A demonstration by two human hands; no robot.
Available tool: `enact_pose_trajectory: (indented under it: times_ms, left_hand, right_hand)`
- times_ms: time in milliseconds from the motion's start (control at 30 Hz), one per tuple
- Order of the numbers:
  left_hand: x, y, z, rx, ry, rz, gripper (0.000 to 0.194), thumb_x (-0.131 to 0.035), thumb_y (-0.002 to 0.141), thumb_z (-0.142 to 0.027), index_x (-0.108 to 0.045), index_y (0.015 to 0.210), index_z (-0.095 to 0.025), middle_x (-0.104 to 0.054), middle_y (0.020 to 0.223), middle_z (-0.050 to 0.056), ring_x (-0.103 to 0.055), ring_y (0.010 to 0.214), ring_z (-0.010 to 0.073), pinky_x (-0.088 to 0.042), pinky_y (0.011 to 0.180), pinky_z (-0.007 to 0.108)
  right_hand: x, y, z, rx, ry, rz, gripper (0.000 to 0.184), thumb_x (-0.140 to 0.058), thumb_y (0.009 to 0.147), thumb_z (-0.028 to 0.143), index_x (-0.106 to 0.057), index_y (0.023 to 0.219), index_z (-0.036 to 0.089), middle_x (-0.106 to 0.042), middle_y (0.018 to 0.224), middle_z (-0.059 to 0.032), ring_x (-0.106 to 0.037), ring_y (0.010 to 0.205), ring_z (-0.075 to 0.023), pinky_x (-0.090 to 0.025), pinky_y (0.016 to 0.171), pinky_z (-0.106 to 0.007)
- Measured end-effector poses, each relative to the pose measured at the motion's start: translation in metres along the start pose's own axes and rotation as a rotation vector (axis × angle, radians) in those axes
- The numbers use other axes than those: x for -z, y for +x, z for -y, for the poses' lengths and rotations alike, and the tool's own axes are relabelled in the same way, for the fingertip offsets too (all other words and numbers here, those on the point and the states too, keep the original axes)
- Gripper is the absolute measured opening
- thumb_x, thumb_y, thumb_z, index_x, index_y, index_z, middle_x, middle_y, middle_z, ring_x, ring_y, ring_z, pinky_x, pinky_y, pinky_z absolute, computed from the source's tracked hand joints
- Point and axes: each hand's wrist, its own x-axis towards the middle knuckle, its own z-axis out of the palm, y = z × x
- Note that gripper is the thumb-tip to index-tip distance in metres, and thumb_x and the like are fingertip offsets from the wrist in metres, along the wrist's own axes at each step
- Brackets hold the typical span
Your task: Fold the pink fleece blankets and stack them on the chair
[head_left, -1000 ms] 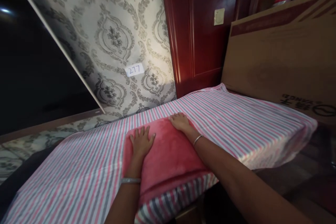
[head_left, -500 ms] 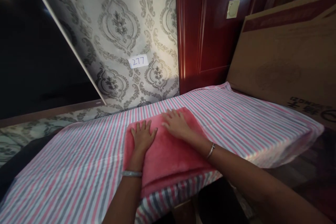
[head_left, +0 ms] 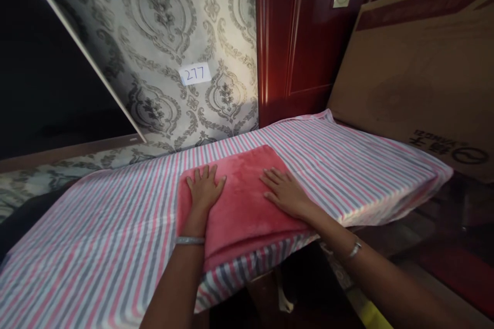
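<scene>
A folded piece of pink plush fabric (head_left: 243, 200) lies flat on the striped cloth (head_left: 127, 221), its folded layers showing along the near edge. My left hand (head_left: 204, 187) rests palm down on its left part, fingers spread. On the right part lies my right hand (head_left: 285, 193), also flat with the fingers stretched out. Neither hand grips anything. A band circles my left wrist, and a bracelet my right.
A dark screen (head_left: 57, 72) leans in at the left. Behind the table are patterned wallpaper with a paper label (head_left: 195, 73) reading 277 and a red-brown wooden panel (head_left: 297, 36). A large cardboard box (head_left: 409, 72) stands at the right.
My right hand has slid right and toward me across the pink fabric. My left hand stays at the fabric's left part. The camera view has shifted slightly.
</scene>
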Motion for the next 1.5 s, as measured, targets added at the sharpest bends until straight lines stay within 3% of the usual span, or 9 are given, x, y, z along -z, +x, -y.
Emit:
enact_pose_trajectory:
  times_ms: [167,300,500,700,900,1000,1100,1300,1500]
  left_hand:
    - [0.001,-0.002,0.0,-0.004,-0.026,0.001,0.062,-0.035,0.097,-0.054,-0.042,0.15,-0.023,-0.041,0.157,0.011,-0.029,0.144,0.0399,-0.019,0.113,0.071]
    - [0.003,-0.002,-0.001,-0.01,-0.043,-0.038,0.062,-0.036,0.097,-0.052,-0.04,0.151,-0.023,-0.036,0.16,0.013,-0.029,0.145,0.0393,-0.02,0.114,0.071]
    - [0.025,-0.012,-0.004,-0.072,-0.088,-0.052,0.058,-0.036,0.098,-0.043,-0.044,0.148,-0.015,-0.038,0.158,0.017,-0.03,0.148,0.0337,-0.018,0.119,0.063]
    - [0.038,-0.076,0.0,-0.289,-0.107,0.022,0.057,-0.04,0.099,-0.042,-0.043,0.15,-0.018,-0.038,0.159,0.012,-0.028,0.15,0.0299,-0.017,0.123,0.055]
    - [0.027,-0.126,0.007,-0.275,-0.118,0.063,0.055,-0.04,0.099,-0.042,-0.042,0.151,-0.023,-0.038,0.159,0.011,-0.031,0.149,0.0297,-0.022,0.121,0.056]
    - [0.02,-0.132,0.006,-0.25,-0.077,0.033,0.055,-0.041,0.098,-0.041,-0.044,0.15,-0.024,-0.037,0.16,0.01,-0.029,0.149,0.0305,-0.021,0.121,0.057]
    - [0.014,-0.132,0.005,-0.242,-0.055,0.018,0.055,-0.043,0.097,-0.041,-0.044,0.15,-0.026,-0.037,0.16,0.008,-0.029,0.15,0.03,-0.021,0.122,0.055]
    - [0.016,-0.133,0.008,-0.239,-0.113,0.005,0.054,-0.041,0.097,-0.042,-0.046,0.148,-0.025,-0.041,0.157,0.009,-0.032,0.148,0.0303,-0.023,0.121,0.057]
    - [0.036,-0.131,-0.033,-0.282,-0.139,-0.052,0.06,-0.044,0.097,-0.043,-0.041,0.151,-0.019,-0.037,0.159,0.014,-0.028,0.15,0.031,-0.015,0.123,0.06]
  right_hand:
    - [-0.015,-0.044,-0.036,-0.069,0.161,-0.14,0.059,-0.037,0.1,0.047,-0.04,0.154,0.023,-0.028,0.163,-0.0089,-0.031,0.147,-0.0302,-0.033,0.116,-0.054]
    - [-0.023,-0.072,-0.041,-0.095,0.329,-0.249,0.068,-0.036,0.1,0.051,-0.029,0.158,0.018,-0.046,0.153,-0.0152,-0.049,0.135,-0.029,-0.043,0.109,-0.048]
    - [-0.02,-0.099,-0.039,0.075,0.321,-0.186,0.08,-0.059,0.091,0.051,-0.023,0.16,0.029,-0.043,0.154,-0.0131,-0.044,0.138,-0.0324,-0.042,0.109,-0.051]
    - [-0.02,-0.096,-0.045,0.108,0.269,-0.233,0.069,-0.055,0.086,0.021,-0.04,0.153,0.031,-0.024,0.164,-0.0079,-0.028,0.148,-0.0303,-0.041,0.111,-0.049]
    - [-0.017,-0.093,-0.049,0.09,0.248,-0.312,0.061,-0.047,0.087,0.015,-0.052,0.144,0.037,-0.02,0.166,0.0016,-0.035,0.146,-0.0293,-0.046,0.107,-0.048]
    - [-0.024,-0.095,-0.053,0.153,0.281,-0.391,0.061,-0.044,0.088,0.015,-0.051,0.146,0.034,-0.011,0.167,0.0014,-0.029,0.148,-0.0276,-0.04,0.112,-0.05]
    - [-0.027,-0.102,-0.057,0.161,0.311,-0.339,0.06,-0.046,0.09,0.019,-0.047,0.149,0.032,-0.011,0.167,-0.0011,-0.028,0.149,-0.0272,-0.039,0.114,-0.05]
    - [0.004,-0.113,-0.048,0.079,0.379,-0.407,0.052,-0.041,0.101,0.044,-0.042,0.152,0.034,-0.027,0.164,-0.0026,-0.031,0.147,-0.0284,-0.036,0.116,-0.052]
    - [0.027,-0.046,-0.001,0.112,0.285,-0.382,0.058,-0.028,0.104,0.041,-0.022,0.161,0.027,-0.026,0.164,-0.0047,-0.023,0.151,-0.0247,-0.026,0.121,-0.051]
